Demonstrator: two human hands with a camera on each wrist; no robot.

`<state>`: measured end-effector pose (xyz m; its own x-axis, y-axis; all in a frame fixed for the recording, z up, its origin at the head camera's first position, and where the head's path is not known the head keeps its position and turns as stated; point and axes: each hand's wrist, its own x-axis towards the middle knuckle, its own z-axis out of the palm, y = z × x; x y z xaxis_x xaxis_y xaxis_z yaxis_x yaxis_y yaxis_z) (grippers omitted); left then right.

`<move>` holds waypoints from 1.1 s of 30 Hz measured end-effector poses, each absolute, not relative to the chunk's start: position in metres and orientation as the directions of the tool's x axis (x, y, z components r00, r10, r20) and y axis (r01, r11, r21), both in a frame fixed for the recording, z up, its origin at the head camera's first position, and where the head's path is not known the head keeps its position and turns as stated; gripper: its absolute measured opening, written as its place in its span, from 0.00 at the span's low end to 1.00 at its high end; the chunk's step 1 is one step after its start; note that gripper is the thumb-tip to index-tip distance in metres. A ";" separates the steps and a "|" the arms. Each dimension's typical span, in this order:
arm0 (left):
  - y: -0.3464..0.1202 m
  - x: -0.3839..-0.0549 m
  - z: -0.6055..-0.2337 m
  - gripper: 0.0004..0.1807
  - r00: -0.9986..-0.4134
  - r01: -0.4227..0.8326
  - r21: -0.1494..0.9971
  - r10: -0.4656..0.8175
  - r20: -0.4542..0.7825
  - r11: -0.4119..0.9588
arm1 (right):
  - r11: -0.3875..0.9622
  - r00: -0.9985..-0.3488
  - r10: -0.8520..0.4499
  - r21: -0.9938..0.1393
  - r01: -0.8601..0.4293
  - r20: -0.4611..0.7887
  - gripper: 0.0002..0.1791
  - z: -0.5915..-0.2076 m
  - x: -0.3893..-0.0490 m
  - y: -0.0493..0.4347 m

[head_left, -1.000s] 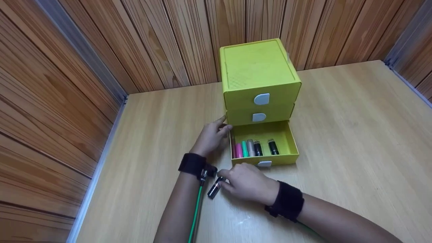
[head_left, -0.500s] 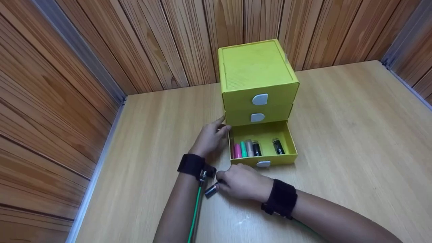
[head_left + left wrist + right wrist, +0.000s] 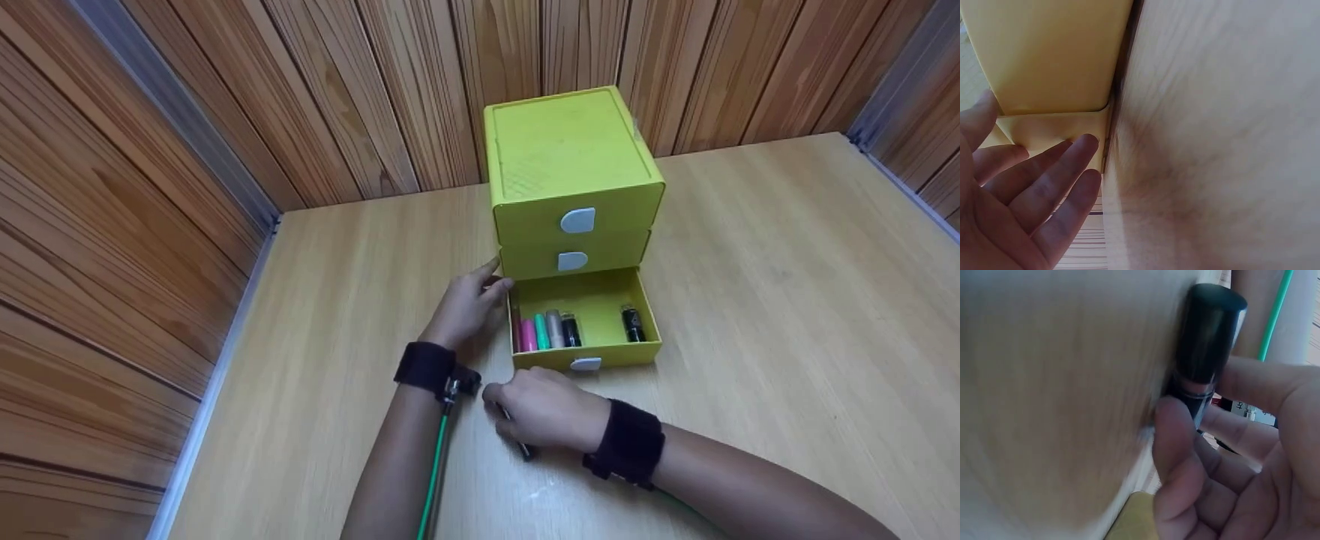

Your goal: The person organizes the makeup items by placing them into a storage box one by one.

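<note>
My right hand pinches a black lipstick tube between thumb and fingers, low over the table in front of the drawer. In the head view only the lower end of that tube shows under the hand. My left hand has its fingers extended along the left side of the yellow drawer unit, fingertips at its wall. The bottom drawer is pulled out. Inside, a pink tube, a green tube, a grey tube and a black tube stand side by side.
Another black tube lies apart at the drawer's right. The two upper drawers, with white tabs, are closed. Wood-panelled walls bound the table at the back and sides. A green cable runs along the left forearm.
The tube in my right hand has turned from pointing lower left to lower right. The lone black tube in the drawer has shifted right. My left hand stays in place.
</note>
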<state>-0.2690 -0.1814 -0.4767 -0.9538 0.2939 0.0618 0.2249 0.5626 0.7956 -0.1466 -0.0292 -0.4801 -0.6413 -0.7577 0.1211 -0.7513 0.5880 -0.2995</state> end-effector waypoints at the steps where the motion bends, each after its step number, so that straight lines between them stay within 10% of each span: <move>1: -0.181 -0.269 -0.477 0.36 -0.954 0.224 0.798 0.294 0.061 0.560 | 0.594 -0.646 -0.755 -0.300 -0.746 0.113 0.08 -0.480 -0.146 -0.028; 33: -0.181 -0.272 -0.478 0.36 -0.954 0.219 0.770 0.297 0.040 0.599 | 0.631 -0.752 -0.563 -0.409 -0.659 0.343 0.16 -0.435 -0.161 0.020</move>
<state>-0.2722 -0.1812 -0.4777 -0.9542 0.2965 0.0404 0.2188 0.5992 0.7701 -0.1609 0.0198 -0.4346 -0.7516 -0.5634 0.3431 -0.6595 0.6308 -0.4089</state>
